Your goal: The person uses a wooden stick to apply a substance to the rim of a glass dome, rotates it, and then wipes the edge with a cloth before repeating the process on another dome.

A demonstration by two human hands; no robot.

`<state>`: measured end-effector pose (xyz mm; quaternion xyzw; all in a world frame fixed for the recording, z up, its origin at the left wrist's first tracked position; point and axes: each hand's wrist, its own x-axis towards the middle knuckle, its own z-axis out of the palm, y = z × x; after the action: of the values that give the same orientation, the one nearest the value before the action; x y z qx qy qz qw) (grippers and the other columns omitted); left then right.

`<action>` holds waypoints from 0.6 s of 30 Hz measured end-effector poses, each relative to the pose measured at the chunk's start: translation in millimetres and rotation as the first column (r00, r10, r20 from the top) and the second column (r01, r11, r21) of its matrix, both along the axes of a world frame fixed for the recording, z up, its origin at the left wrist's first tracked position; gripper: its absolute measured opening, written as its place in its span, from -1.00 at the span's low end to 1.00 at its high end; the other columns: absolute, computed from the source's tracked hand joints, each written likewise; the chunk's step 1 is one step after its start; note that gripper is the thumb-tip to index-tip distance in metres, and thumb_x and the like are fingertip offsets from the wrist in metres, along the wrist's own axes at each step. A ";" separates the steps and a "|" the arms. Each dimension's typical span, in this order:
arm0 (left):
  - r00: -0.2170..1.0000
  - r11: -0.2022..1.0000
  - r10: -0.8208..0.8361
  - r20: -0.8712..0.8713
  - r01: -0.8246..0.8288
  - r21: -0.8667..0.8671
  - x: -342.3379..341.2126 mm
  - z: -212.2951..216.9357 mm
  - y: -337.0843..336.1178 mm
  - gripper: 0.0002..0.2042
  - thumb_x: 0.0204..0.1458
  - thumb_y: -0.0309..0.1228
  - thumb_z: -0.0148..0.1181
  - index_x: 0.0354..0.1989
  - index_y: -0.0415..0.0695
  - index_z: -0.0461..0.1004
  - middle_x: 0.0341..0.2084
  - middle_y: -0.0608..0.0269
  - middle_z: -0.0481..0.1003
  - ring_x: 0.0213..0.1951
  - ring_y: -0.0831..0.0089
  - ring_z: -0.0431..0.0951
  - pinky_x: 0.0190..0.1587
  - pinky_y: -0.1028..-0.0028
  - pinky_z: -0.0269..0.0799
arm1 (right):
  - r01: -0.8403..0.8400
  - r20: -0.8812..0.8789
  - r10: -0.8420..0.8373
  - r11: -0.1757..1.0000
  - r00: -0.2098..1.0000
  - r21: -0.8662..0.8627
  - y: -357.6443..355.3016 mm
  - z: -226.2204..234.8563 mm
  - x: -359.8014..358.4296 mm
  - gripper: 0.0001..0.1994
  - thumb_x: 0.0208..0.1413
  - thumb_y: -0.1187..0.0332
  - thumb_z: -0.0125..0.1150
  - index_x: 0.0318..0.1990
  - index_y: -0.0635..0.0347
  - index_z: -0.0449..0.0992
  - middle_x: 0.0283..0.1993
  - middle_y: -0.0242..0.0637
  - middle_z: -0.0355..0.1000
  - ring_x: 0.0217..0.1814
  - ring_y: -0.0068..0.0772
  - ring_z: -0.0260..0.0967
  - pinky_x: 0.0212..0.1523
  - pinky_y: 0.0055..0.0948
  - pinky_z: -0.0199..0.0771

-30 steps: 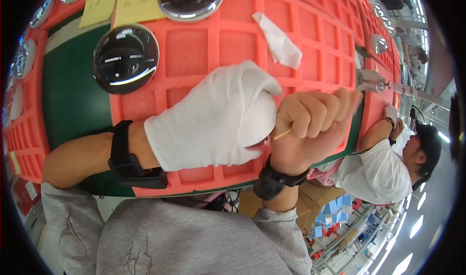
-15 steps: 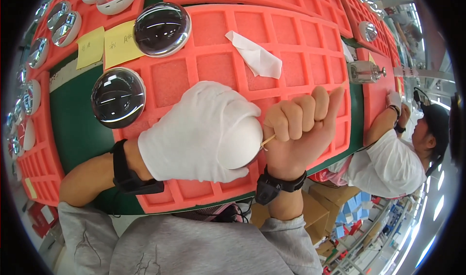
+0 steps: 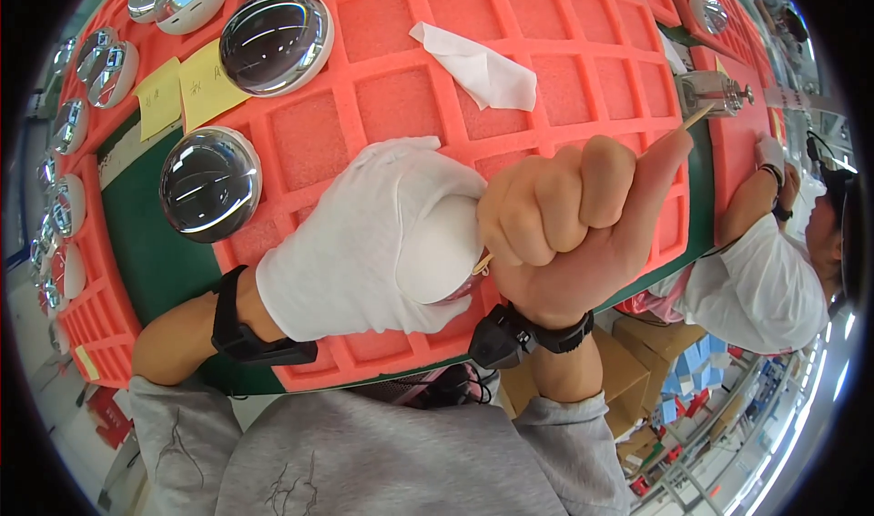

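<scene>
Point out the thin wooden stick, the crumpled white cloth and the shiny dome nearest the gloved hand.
thin wooden stick (image 3: 482, 263), head view, on its tip between the two hands.
crumpled white cloth (image 3: 481, 67), head view, on its middle fold.
shiny dome (image 3: 210, 184), head view, on the centre of its mirrored top.

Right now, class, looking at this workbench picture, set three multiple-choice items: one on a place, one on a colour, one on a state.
1. Where does the crumpled white cloth lie?
A. on the orange foam tray
B. on the floor
C. in a cardboard box

2. What colour is the glove on the left hand?
A. black
B. white
C. blue

3. How is the right hand?
A. flat and open
B. closed in a fist on a thin wooden stick
C. gloved

Answers: 1 A, the cloth rests across the tray's cells. 2 B, white fabric covers that hand. 3 B, bare fingers curl round the stick.
</scene>
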<state>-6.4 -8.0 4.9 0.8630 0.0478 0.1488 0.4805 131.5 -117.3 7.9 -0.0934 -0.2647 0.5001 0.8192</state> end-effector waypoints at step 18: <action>0.999 0.998 -0.040 -0.030 0.041 0.049 -6.4 -1.1 -3.8 -0.18 -0.38 -0.34 0.60 0.14 -0.18 0.27 0.02 0.06 0.41 0.12 0.14 0.44 0.27 0.19 0.29 | -0.035 -0.106 0.038 0.999 0.994 0.029 1.4 -3.0 0.5 -0.42 0.42 -0.18 -0.53 -0.59 -0.01 -0.01 -0.73 -0.54 -0.16 -0.78 -0.65 -0.34 -0.75 -0.54 -0.36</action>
<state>-12.8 -11.8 3.7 0.8774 0.0336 0.1274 0.4613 132.0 -115.8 4.9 -0.0506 -0.2291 0.5155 0.8242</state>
